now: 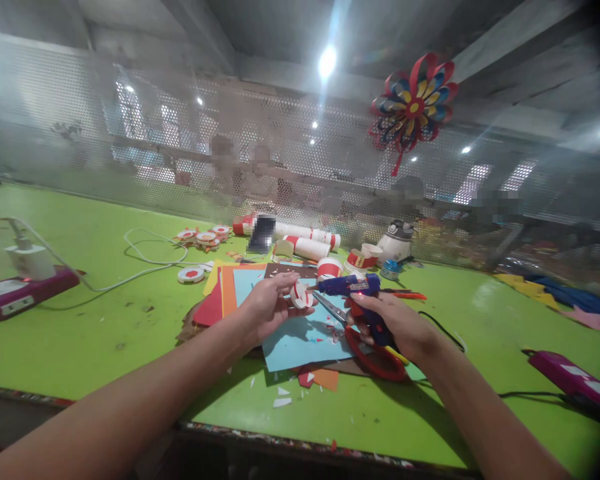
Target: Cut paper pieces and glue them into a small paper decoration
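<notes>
My left hand [273,303] is closed on a small curled piece of white paper cup [301,295] with a red stripe. In my right hand [393,320] is a blue hot glue gun [350,285], its nozzle close to the cup piece; I cannot tell whether they touch. Scissors with red handles [375,357] run under the same hand, blades pointing toward the cup piece. Whether the fingers also grip the scissors is unclear. Below both hands lies a light blue paper sheet [285,347] strewn with scraps, on top of orange [227,290] and red sheets [210,303].
Stacked paper cups [307,248], a phone [261,233], a blue jar [391,269] and a white kettle-like container [396,241] stand behind. Flower-shaped cup pieces [207,238] lie left. Power strips [25,293] [575,380] with cords flank the green table [130,353]. A paper flower [414,108] hangs above.
</notes>
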Available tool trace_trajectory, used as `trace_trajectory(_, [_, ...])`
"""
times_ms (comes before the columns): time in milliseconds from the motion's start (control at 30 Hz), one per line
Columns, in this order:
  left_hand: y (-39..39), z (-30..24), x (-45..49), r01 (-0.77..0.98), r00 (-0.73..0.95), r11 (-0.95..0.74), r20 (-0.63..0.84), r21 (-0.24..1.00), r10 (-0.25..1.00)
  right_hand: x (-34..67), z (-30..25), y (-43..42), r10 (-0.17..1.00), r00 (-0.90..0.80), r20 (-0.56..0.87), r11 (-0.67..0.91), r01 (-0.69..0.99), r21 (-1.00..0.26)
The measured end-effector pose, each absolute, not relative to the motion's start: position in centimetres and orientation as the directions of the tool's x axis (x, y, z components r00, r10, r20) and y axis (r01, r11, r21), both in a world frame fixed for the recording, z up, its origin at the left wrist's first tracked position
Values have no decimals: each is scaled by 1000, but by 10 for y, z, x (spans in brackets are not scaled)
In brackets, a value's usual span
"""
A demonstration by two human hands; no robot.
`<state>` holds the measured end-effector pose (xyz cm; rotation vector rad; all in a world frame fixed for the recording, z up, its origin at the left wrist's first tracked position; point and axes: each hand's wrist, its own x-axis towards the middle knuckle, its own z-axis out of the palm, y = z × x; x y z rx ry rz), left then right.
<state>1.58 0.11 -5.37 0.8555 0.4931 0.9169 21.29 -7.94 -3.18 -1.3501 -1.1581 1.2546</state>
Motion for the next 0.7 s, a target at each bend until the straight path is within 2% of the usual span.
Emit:
trace_trajectory(367, [1,-53,15,-463,536,327,-33,824,843,222,-33,-75,981,-38,-190,-193,-69,-979])
trace_trajectory(700, [5,-55,14,-505,529,347,-35,790,848,224,-30,-76,993,-4,-117,-117,-26,-993])
